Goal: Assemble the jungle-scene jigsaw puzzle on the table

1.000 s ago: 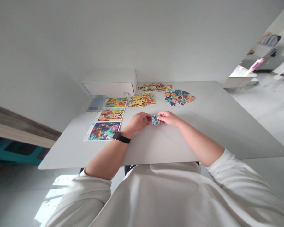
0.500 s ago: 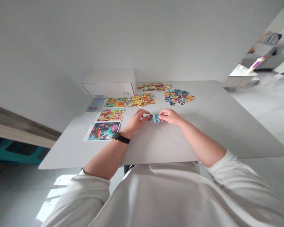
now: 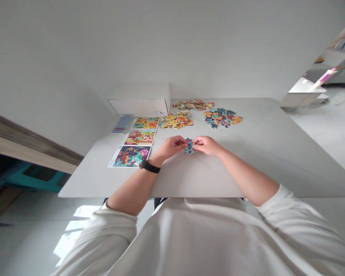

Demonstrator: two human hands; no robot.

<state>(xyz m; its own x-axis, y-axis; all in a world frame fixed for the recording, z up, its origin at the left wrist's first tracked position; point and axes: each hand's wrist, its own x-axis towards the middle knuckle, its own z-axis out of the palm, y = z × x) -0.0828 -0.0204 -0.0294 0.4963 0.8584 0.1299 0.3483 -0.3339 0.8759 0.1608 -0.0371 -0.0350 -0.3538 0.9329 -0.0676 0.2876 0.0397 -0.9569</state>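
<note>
Since the earlier frame, the puzzle pieces (image 3: 189,148) between your hands have turned: their reddish part, which pointed left, now lies on the far side, with the teal part nearer you. Your whole view has shifted slightly too. Your left hand (image 3: 173,147) pinches the left edge between thumb and fingers, which are curled nearly together; your right hand (image 3: 207,145) grips the right edge in a similar close pinch. You have the pieces near the middle of the tabletop (image 3: 189,178), in front of your body, though you cannot tell from this angle whether they touch it.

Judging by how things lie, you are at an early stage: what you hold looks like a couple of pieces joined, but your fingers hide the seam. Three heaps remain loose beyond your hands: a yellow heap (image 3: 176,120), a blue-and-orange heap (image 3: 222,117) to its right, and a multicoloured heap (image 3: 192,104) behind. You have printed pictures (image 3: 139,137) lying in a column to your left.

As for containers, you see just the white box (image 3: 138,106) at the back left; it looks closed, so you cannot tell its contents.
</note>
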